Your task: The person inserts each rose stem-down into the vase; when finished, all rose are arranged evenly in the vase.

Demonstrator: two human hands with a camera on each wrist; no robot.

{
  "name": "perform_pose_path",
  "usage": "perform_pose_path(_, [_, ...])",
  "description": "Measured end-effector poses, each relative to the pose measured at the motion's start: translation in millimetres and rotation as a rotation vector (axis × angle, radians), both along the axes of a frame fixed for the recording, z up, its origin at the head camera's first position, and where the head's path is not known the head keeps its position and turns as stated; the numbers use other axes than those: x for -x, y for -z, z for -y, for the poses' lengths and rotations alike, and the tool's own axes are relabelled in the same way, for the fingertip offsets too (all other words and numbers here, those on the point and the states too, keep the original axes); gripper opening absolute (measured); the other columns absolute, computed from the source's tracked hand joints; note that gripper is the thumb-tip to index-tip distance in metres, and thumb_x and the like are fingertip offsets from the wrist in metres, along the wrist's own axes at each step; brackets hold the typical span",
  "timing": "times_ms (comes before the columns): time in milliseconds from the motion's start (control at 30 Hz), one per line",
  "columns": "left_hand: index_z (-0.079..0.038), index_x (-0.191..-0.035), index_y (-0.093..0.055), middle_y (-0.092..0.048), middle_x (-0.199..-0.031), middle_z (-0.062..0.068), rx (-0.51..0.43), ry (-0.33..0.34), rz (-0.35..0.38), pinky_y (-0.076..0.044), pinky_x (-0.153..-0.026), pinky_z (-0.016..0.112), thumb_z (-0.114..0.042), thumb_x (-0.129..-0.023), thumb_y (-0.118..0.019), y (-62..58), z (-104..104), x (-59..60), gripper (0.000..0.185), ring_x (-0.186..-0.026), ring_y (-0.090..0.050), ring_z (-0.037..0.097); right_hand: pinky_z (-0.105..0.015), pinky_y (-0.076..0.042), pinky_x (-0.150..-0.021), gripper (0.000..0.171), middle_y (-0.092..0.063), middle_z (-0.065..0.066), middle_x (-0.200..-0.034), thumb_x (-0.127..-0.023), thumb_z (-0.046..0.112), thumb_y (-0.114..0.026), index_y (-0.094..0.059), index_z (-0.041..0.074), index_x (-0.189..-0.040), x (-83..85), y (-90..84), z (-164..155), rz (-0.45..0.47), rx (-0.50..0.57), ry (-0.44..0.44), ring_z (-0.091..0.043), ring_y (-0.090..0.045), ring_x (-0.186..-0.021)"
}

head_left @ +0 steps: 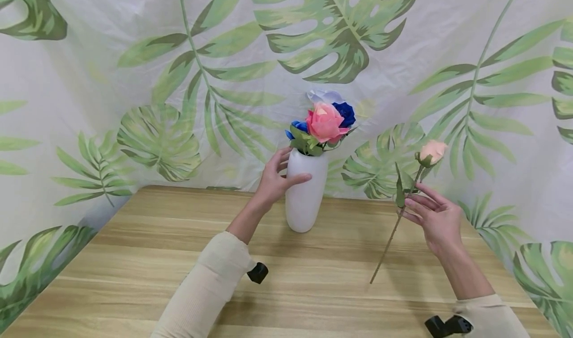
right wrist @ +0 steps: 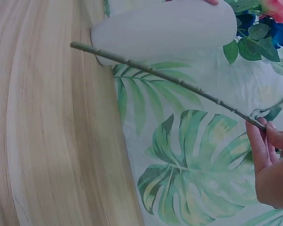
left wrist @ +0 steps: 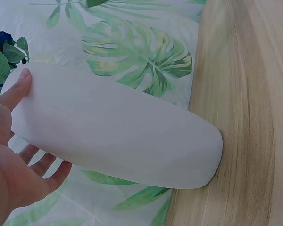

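A white vase stands upright on the wooden table, holding a pink rose and blue flowers. My left hand holds the vase near its neck, thumb across the front; in the left wrist view the thumb and fingers wrap around the vase. My right hand pinches the stem of a pale peach rose, held upright in the air to the right of the vase. The right wrist view shows the stem running from my fingers towards the vase.
A leaf-printed cloth hangs behind and on both sides of the table. Small black wrist camera mounts show at my sleeves. Bare wood lies in front of the vase and to its left.
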State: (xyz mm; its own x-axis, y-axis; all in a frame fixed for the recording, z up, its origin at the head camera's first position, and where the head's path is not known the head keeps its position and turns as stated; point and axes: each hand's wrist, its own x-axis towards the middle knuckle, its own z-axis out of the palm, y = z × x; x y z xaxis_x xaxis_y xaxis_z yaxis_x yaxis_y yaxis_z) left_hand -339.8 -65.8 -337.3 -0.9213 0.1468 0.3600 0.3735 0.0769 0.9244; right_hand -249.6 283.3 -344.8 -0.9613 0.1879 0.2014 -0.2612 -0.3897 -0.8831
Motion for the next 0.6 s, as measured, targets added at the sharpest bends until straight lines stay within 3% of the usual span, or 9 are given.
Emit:
perform_pose_path(367, [-0.013,-0.155,-0.044,-0.048,-0.154,0.011,0.000,-0.004,0.006,-0.049,-0.105,0.055,-0.018,-0.087,-0.085,-0.2,0.0,0.3,0.079,-0.135,-0.051,0.032,-0.034,-0.062,-0.068,0.042,-0.078,-0.008,-0.088,-0.087,-0.012,-0.075,-0.074,0.005,-0.126,2.5,-4.6,8.1,-0.039,0.045,0.065,-0.019,-0.078,-0.078])
perform_pose_path(600, [-0.014,-0.155,-0.044,-0.048,-0.155,0.011,0.001,-0.003,0.010,-0.049,-0.105,0.055,-0.018,-0.087,-0.085,-0.7,-0.4,-1.0,0.080,-0.136,-0.050,0.033,-0.035,-0.062,-0.064,0.049,-0.076,-0.013,-0.083,-0.081,-0.017,-0.078,-0.072,0.001,-0.126,5.3,-11.2,15.7,-0.020,0.179,0.156,-0.023,-0.077,-0.074])
